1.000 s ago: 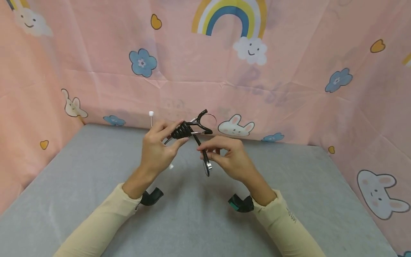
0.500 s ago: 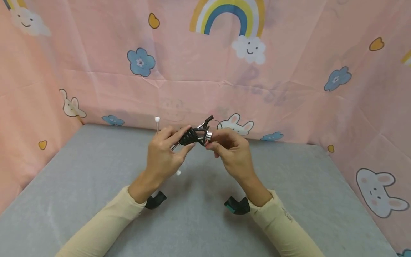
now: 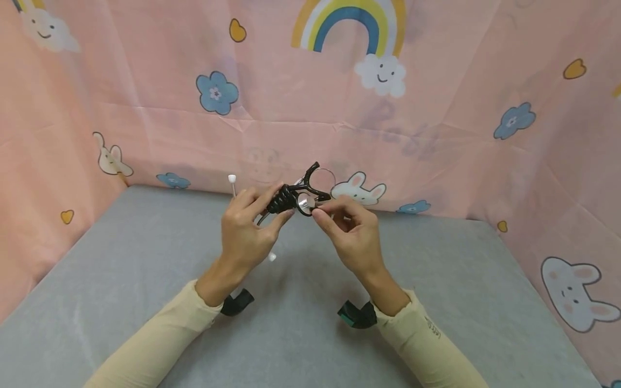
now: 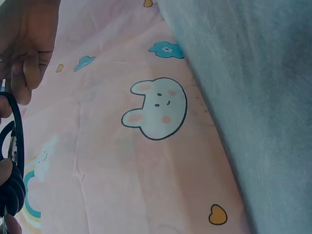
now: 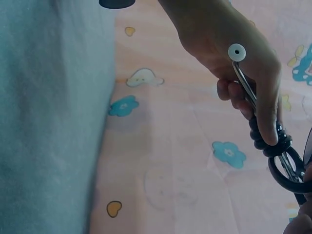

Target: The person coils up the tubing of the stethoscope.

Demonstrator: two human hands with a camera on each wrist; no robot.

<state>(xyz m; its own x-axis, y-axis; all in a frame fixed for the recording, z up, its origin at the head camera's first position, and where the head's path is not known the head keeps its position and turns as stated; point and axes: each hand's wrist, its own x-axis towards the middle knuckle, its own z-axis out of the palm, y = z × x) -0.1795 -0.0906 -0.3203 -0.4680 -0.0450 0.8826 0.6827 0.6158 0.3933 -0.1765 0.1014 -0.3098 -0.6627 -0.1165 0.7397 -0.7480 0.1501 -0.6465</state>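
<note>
A black stethoscope (image 3: 280, 200) is held up above the table, its tubing wound in tight coils round the metal ear tubes. My left hand (image 3: 246, 229) grips the coils between thumb and fingers. White ear tips (image 3: 232, 178) stick out past that hand. With thumb and forefinger, my right hand (image 3: 353, 229) pinches near the silver chest piece (image 3: 305, 203), which lies beside the coils. Beyond it the Y-shaped fork of the tubing points right. Part of the coil (image 4: 12, 192) shows at the left edge of the left wrist view; the right wrist view catches an ear tip (image 5: 237, 52).
A grey cloth-covered table (image 3: 291, 339) spreads below both hands. Behind and at the sides hangs a pink curtain (image 3: 281, 124) printed with rabbits, flowers and rainbows. Dark camera mounts (image 3: 358, 314) protrude from the sleeves at both wrists.
The chest piece, hanging below the coils a second ago, has been brought up beside them by my right hand. The left hand has shifted slightly right, still holding the coils.
</note>
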